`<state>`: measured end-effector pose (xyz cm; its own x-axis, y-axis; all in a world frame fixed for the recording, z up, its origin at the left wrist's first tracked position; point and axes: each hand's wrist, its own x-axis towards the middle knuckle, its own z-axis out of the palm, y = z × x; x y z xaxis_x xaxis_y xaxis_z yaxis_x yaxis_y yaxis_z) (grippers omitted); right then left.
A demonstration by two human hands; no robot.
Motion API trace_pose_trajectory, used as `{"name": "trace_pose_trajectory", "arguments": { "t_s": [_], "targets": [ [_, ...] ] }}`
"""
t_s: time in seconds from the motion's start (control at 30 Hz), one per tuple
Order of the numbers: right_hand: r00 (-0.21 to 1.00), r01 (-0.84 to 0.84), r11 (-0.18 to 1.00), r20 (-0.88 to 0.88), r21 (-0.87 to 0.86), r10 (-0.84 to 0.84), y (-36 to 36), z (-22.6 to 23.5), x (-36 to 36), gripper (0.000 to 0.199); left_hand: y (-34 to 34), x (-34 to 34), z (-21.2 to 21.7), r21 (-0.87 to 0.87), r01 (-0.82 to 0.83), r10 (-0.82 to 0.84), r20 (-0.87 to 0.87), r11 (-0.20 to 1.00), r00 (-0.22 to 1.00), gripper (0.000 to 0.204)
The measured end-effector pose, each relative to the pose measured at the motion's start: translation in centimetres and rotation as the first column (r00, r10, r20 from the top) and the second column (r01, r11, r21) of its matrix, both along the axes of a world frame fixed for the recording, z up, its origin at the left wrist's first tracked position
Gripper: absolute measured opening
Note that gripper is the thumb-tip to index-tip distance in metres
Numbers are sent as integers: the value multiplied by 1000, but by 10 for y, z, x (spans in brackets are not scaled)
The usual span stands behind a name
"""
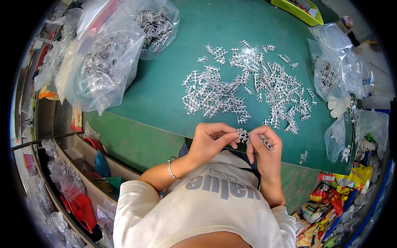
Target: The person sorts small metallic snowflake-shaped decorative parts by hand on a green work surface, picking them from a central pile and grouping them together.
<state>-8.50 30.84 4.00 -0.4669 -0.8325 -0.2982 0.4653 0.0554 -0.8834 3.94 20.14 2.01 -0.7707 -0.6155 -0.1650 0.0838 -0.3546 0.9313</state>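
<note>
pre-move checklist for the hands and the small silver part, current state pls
1. Left hand pinches the small silver part: ok.
2. Right hand also on the part, more silver pieces tucked in its fingers: ok.
3. Part held above the near edge of the green table, not resting on it: ok.
4. Pile of silver parts lies loose just beyond the hands: ok.
5. Clear bag of round silver pieces open or sealed: cannot tell.
6. Part whole or damaged: cannot tell, too small.
</note>
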Motion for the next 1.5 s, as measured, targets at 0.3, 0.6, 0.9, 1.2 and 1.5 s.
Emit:
{"name": "trace_pose_trajectory", "arguments": {
  "t_s": [0.3, 0.6, 0.9, 1.2, 1.5],
  "targets": [
    [474, -51, 994, 874, -94, 107, 4, -10, -17, 15, -2, 0, 3, -197, 42, -32, 54, 980, 998, 10],
    [966, 60, 998, -251, 8, -56, 3, -1, 0, 14, -6, 2, 4, 141, 28, -35, 50, 990, 998, 11],
    [967, 119, 993, -225, -5, -117, 3, 1, 1, 5, -4, 3, 9, 151, 69, -77, 50, 986, 996, 12],
    [384, 56, 968, -889, -245, -248, -5, -13, 1, 14, -9, 1, 16, 247, 89, -119, 109, 965, 987, 13],
    [662, 58, 936, -688, -348, -298, 0, -33, 0, 18, -5, 3, 13, 264, 121, -136, 38, 957, 990, 14]
  ]
}}
